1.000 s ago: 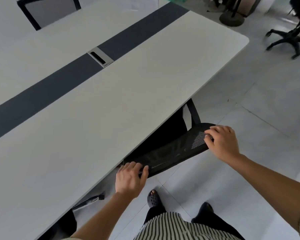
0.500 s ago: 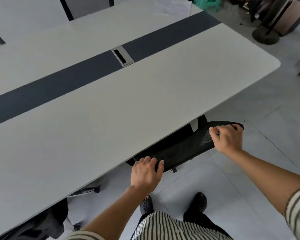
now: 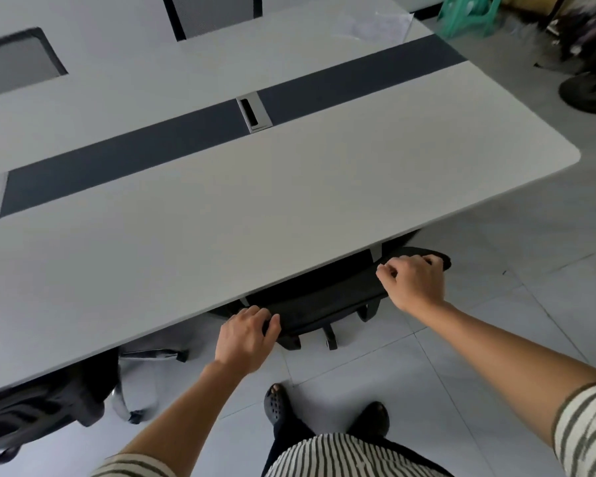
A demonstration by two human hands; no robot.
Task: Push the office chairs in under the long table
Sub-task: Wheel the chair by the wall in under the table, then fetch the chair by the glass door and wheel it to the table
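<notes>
Chairback nearly under desk.
Left grip and right grip clutch its top, lying eight-to-two; push goes eleven.

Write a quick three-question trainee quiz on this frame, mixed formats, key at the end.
1. True or false: the left hand and right hand both grip the top of the black chair's backrest.
2. What is set into the dark strip of the long table? A) silver cable hatch B) laptop C) mug
3. How many chair backs show beyond the table's far side?
Key: 1 true; 2 A; 3 two.
</notes>
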